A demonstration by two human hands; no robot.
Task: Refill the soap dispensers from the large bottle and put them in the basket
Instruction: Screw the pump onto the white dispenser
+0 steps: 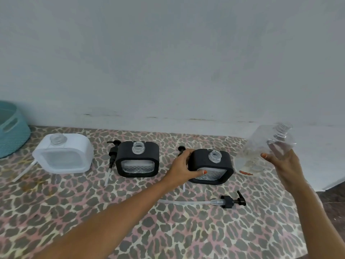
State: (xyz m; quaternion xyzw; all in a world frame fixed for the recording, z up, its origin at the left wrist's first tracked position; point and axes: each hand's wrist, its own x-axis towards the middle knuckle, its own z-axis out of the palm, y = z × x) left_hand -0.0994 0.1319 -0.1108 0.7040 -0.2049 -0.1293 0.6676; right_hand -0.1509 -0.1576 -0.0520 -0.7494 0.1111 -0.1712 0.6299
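— Behind it all we have a pale wall (168,53), and below it the table (93,212), covered in leopard print. What do we count next?
— Our basket (13,135), teal, at the far left and cut off by the frame, with one handle slot showing. We cannot see inside it.
— And the bottle (261,146)?
— It is clear, at the far right, tilted with its open threaded neck up and to the right. Our right hand (281,163) wraps it near the shoulder, thumb on the front. We cannot tell whether its base touches the table.
— Then the three dispensers, set in a row, all uncapped.
— Yes. The white dispenser (63,154) is leftmost, near the basket but apart from it. The middle dispenser (137,159), black-framed with patterned glass, stands alone. The right dispenser (211,167), the same kind, is in our left hand (182,165). The fingers curl over its top left corner, and the thumb presses on its front.
— How full are they?
— We cannot tell.
— Smallest last: the pumps.
— The front pump (232,200), black, lies on the table before the right dispenser, tube pointing left. The middle pump (113,156) lies just beside the middle dispenser's left side. The hidden pump (180,148) is mostly behind our left hand. A white tube (24,171) pokes out by the white dispenser's left side.
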